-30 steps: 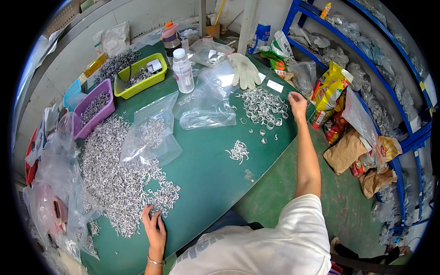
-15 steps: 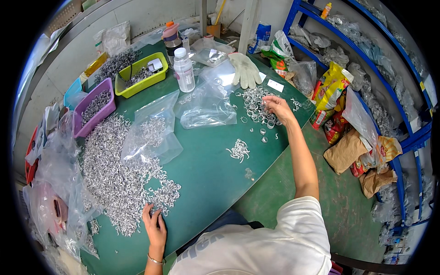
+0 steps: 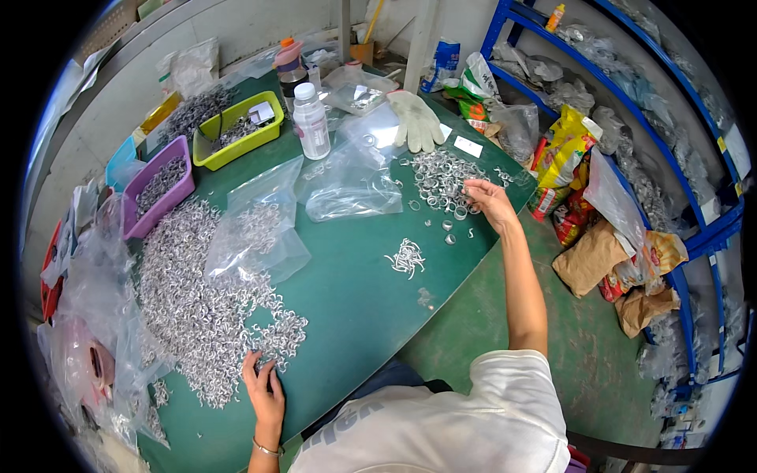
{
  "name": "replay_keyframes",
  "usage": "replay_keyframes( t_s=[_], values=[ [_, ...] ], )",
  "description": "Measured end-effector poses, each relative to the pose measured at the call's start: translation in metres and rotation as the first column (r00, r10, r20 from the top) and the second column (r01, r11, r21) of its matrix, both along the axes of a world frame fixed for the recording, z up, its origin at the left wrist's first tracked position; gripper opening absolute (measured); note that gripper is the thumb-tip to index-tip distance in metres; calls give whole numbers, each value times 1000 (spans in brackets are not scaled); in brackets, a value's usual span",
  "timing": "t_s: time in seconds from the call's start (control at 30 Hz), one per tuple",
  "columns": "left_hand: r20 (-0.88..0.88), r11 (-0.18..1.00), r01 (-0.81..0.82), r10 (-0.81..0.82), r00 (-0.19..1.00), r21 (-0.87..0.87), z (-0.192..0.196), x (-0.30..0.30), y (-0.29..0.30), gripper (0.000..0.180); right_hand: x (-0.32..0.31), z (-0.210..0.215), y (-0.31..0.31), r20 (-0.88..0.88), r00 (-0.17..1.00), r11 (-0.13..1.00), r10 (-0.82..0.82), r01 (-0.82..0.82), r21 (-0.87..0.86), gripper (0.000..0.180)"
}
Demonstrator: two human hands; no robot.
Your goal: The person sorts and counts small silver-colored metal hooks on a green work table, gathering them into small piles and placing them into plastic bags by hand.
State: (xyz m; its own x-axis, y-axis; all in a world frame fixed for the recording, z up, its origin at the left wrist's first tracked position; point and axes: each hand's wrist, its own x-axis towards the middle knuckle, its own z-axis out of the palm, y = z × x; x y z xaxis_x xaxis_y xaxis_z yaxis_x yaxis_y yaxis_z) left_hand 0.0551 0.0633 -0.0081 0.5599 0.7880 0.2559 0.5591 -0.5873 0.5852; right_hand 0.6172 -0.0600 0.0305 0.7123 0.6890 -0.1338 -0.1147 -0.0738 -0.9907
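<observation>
My left hand (image 3: pixel 265 394) rests at the near edge of a big heap of small curved silver metal pieces (image 3: pixel 197 292). Its fingers are apart, the tips touching the outermost pieces. At the far right of the table, my right hand (image 3: pixel 492 203) is at the side of a smaller pile of silver metal rings (image 3: pixel 443 180). Thumb and fingers are drawn together there; what they hold, if anything, is too small to make out. Nearer to me lies a little pile of thin, slightly bent metal pieces (image 3: pixel 407 257). A few loose rings (image 3: pixel 449 238) lie between these two piles.
Clear plastic bags (image 3: pixel 355 193) lie mid-table, one over the heap. Behind are a white bottle (image 3: pixel 311 126), a pale glove (image 3: pixel 415 122), a yellow-green bin (image 3: pixel 236 158) and a purple bin (image 3: pixel 130 229). Blue shelving (image 3: pixel 631 87) and bags stand right of the green table (image 3: pixel 355 315).
My right hand has drawn slightly toward me and to the right along the ring pile. My left hand stays at the edge of the big heap. The view has shifted a little.
</observation>
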Motion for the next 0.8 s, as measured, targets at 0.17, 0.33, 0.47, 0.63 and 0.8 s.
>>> replay_keyframes(
  t_s=[0.17,0.33,0.47,0.63,0.8],
  values=[
    [9,1000,7,-7,1000,1,-2,0,1,23,9,-16,-22,-151,980,977,-127,150,153,27],
    [23,1000,3,-3,1000,6,-3,0,0,23,1,-22,-37,-98,992,978,-82,99,183,24],
    [20,1000,4,-5,1000,13,-4,-1,1,23,-9,-23,-43,-60,991,971,-117,127,204,24],
    [12,1000,7,-7,1000,19,-4,0,0,23,1,-39,-55,-142,983,965,-116,146,217,26],
    [10,1000,9,-9,1000,10,-2,1,0,23,1,-48,-62,-258,941,926,-218,283,252,25]
  ],
)
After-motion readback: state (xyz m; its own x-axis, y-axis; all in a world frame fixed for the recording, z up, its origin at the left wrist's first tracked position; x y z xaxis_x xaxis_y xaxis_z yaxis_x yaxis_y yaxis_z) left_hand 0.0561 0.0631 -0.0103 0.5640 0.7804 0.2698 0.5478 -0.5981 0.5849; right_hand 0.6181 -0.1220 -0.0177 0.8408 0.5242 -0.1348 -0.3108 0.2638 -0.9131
